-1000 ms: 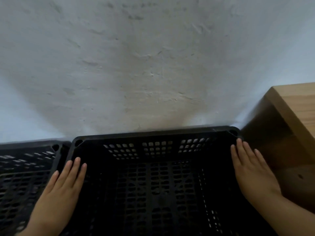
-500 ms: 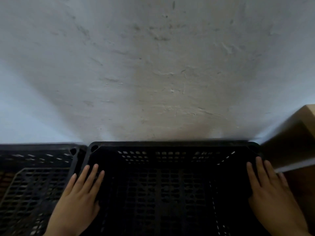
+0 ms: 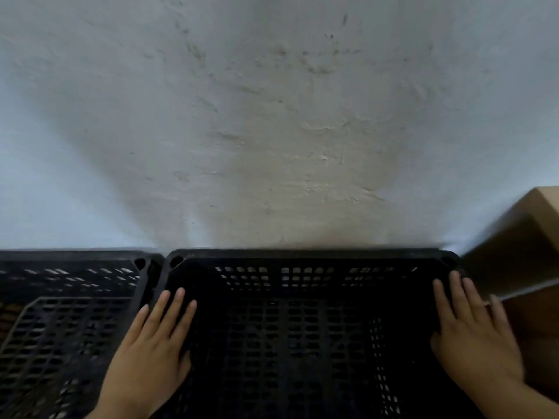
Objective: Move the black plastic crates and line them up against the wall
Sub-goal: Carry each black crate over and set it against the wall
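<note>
A black perforated plastic crate [image 3: 305, 254] stands right below me, its far rim against the white wall [image 3: 272, 116]. A second black crate [image 3: 75, 257] sits beside it on the left, also at the wall, the two corners almost touching. My left hand [image 3: 151, 349] lies over the middle crate's left rim, fingers straight and reaching inward. On the right rim rests my right hand [image 3: 475, 337], fingers pointing towards the wall. Both thumbs are hidden.
A light wooden piece of furniture [image 3: 538, 213] stands against the wall just right of the middle crate, with a narrow gap between them. The wall's plaster is rough and stained in the centre.
The view has tilted up and shifted left, so the wooden furniture slid towards the right edge. Both hands stay on the crate's rims; the crate's far rim now sits at the wall.
</note>
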`<state>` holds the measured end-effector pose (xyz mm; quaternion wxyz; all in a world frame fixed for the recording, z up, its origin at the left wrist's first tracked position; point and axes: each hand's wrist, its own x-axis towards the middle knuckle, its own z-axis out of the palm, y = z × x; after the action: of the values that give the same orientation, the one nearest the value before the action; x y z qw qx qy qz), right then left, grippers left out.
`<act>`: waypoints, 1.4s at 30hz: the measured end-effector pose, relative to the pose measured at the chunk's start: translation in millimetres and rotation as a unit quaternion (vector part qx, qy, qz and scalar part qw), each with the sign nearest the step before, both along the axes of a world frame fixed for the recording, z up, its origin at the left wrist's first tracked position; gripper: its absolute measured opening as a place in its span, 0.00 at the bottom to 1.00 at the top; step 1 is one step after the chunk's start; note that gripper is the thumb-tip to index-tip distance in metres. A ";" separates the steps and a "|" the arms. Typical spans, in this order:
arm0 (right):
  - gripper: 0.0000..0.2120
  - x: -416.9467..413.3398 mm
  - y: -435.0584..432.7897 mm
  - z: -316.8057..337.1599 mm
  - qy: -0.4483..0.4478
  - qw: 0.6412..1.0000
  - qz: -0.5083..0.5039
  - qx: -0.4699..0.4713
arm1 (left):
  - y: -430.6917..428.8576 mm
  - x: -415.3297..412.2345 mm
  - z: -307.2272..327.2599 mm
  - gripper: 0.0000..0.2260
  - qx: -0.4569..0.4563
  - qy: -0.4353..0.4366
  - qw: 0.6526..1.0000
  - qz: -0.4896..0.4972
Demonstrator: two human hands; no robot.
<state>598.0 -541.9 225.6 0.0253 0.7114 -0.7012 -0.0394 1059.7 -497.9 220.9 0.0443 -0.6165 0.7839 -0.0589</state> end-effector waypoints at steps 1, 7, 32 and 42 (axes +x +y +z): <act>0.37 9.2 -0.7 2.2 -0.002 1.000 -0.012 0.005 | 0.1 -2.0 1.2 0.29 -0.003 0.006 1.000 0.006; 0.38 108.8 -2.6 18.6 -0.004 0.999 0.015 -0.036 | -5.6 25.4 29.7 0.30 -0.037 0.005 0.998 0.059; 0.31 496.0 113.9 24.3 -0.052 0.995 -0.043 0.067 | 86.3 449.9 39.9 0.30 -0.007 -0.090 0.981 0.171; 0.30 495.3 151.3 20.2 -0.027 0.995 -0.063 0.068 | 120.8 482.0 35.7 0.30 0.052 -0.100 0.969 0.220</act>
<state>1093.3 -390.6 245.7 -0.0453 0.6666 -0.7408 -0.0693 1541.6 -377.1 256.5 0.1668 -0.7619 0.6221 -0.0683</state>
